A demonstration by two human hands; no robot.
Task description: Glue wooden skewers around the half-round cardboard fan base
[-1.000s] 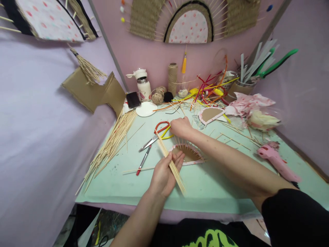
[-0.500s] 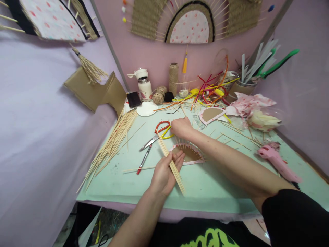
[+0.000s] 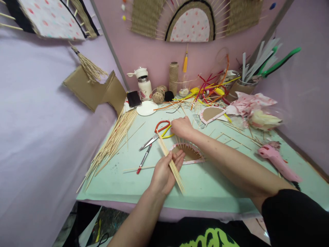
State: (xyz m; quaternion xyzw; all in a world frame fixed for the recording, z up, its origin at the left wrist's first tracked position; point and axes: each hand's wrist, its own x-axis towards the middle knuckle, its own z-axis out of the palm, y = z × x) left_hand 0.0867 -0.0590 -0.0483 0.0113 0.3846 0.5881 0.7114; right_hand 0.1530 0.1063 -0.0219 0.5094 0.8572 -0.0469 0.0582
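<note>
A bundle of thin bamboo sticks (image 3: 174, 168) lies across my left hand (image 3: 164, 173), held under the thumb and slanting from the scissors down towards the table's front edge. My right hand (image 3: 181, 126) is closed beside the scissors' yellow handle. What its fingers grip is hidden. Below it lies a half-round piece of cardboard (image 3: 190, 154) with a pink-and-white rim and short sticks fanning out from its curved side; my left fingertips overlap its left part. The scissors (image 3: 151, 140), with one red and one yellow handle, rest left of the bundle, near a red-capped pen (image 3: 144, 159).
Many loose sticks (image 3: 110, 140) are piled on the left. A pink glue gun (image 3: 279, 161) lies on the right. Behind stand a white bottle (image 3: 145, 87), twine balls (image 3: 158, 95), a second half-round cardboard piece (image 3: 212, 114) and crumpled spotted fabric (image 3: 249, 103).
</note>
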